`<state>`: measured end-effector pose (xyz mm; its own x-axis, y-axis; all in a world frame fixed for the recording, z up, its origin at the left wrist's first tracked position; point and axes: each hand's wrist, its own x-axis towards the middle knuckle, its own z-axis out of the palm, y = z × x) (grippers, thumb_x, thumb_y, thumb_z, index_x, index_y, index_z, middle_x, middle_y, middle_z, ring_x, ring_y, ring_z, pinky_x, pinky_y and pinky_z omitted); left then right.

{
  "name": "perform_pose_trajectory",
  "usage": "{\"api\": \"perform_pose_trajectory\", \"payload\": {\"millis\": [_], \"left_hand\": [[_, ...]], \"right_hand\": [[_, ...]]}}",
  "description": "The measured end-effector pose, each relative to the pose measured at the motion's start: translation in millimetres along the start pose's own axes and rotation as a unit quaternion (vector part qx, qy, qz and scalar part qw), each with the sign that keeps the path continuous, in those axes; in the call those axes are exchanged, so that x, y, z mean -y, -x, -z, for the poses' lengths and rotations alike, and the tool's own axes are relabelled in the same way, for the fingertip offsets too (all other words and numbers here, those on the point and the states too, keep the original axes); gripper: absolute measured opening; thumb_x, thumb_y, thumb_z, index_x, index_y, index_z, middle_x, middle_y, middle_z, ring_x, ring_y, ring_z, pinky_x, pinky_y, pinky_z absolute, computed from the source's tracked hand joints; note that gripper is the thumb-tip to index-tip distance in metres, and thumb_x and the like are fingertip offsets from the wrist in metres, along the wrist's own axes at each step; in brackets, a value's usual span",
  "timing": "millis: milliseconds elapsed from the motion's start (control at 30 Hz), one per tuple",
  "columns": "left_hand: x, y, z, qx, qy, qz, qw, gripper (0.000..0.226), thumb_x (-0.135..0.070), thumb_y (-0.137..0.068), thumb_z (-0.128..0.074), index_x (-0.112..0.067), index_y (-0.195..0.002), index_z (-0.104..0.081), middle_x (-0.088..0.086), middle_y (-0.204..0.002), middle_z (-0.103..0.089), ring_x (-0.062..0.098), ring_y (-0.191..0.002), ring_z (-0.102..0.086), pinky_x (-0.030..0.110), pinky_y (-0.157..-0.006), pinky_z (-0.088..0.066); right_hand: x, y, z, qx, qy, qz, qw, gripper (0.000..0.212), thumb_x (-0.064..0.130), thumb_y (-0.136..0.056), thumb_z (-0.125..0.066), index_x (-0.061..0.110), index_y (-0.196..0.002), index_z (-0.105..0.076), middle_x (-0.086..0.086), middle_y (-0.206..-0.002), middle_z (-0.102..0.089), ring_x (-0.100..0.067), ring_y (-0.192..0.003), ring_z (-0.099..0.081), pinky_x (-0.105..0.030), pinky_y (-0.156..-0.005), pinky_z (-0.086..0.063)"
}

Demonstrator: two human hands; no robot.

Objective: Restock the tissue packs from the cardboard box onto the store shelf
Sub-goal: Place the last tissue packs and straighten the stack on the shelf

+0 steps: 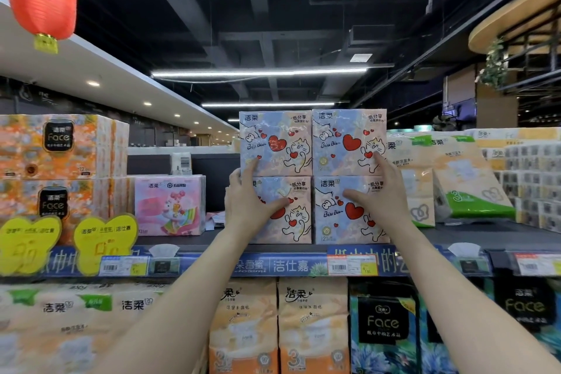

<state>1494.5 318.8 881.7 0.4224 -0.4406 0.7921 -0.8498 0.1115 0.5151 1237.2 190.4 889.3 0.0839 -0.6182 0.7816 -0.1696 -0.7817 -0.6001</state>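
pale blue cat-and-heart film-wrapped tissue packs [312, 176] pressed flat by left hand [252, 200], right hand [379, 191], fingers spread, nothing gripped; judged light, soft, slippery; best held by sides.

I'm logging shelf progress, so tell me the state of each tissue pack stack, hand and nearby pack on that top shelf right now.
Cat-print packs: four, stacked two by two, upright, fronts facing out.
Left hand: open, flat against the left column.
Right hand: open, fingers spread across the right column.
Pink pack: upright, standing apart to the left.
Green-striped pack: tilted, leaning.
Top shelf: partly bare between pink and cat-print packs.
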Motion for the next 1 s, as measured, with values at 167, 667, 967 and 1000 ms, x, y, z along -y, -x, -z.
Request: {"api": "perform_pose_trajectory", "payload": {"millis": [167, 667, 967, 1000], "left_hand": [[-4, 0, 0, 0.003, 0.036, -0.002, 0.999, 0.117, -0.047, -0.064, -0.095, -0.040, -0.156, -0.025, 0.000, -0.152, -0.029, 0.023, -0.138, -0.043, 0.044, -0.109, -0.047], [-5, 1, 4, 0.017, 0.010, 0.002, 1.000, 0.119, -0.056, -0.063, -0.092, -0.047, -0.156, -0.019, 0.002, -0.155, -0.028, 0.027, -0.139, -0.044, 0.049, -0.109, -0.048], [-13, 7, 18, 0.013, -0.153, -0.033, 0.988, 0.112, -0.078, -0.073, -0.070, -0.039, -0.161, -0.012, 0.021, -0.169, -0.009, 0.043, -0.156, -0.013, 0.061, -0.124, -0.018], [-17, 8, 21, 0.006, -0.183, -0.051, 0.982, 0.106, -0.077, -0.078, -0.066, -0.035, -0.161, -0.014, 0.021, -0.169, -0.008, 0.042, -0.156, -0.011, 0.059, -0.125, -0.015]], "right_hand": [[4, 2, -4, 0.004, -0.001, 0.001, 1.000, 0.110, 0.031, -0.070, -0.094, 0.037, -0.158, -0.029, 0.004, -0.157, -0.032, -0.018, -0.146, -0.033, -0.040, -0.118, -0.033], [10, -3, 0, 0.017, 0.025, -0.017, 0.999, 0.111, 0.030, -0.069, -0.095, 0.031, -0.157, -0.028, 0.003, -0.155, -0.026, -0.006, -0.129, -0.033, -0.031, -0.112, -0.033], [19, 6, -1, 0.019, 0.179, -0.014, 0.984, 0.113, 0.053, -0.078, -0.083, 0.027, -0.163, -0.014, -0.007, -0.172, -0.005, -0.027, -0.158, -0.006, -0.049, -0.127, -0.013], [24, 9, 0, 0.013, 0.206, -0.006, 0.979, 0.111, 0.053, -0.080, -0.081, 0.023, -0.164, -0.015, -0.006, -0.172, -0.004, -0.027, -0.158, -0.005, -0.048, -0.128, -0.011]]}}
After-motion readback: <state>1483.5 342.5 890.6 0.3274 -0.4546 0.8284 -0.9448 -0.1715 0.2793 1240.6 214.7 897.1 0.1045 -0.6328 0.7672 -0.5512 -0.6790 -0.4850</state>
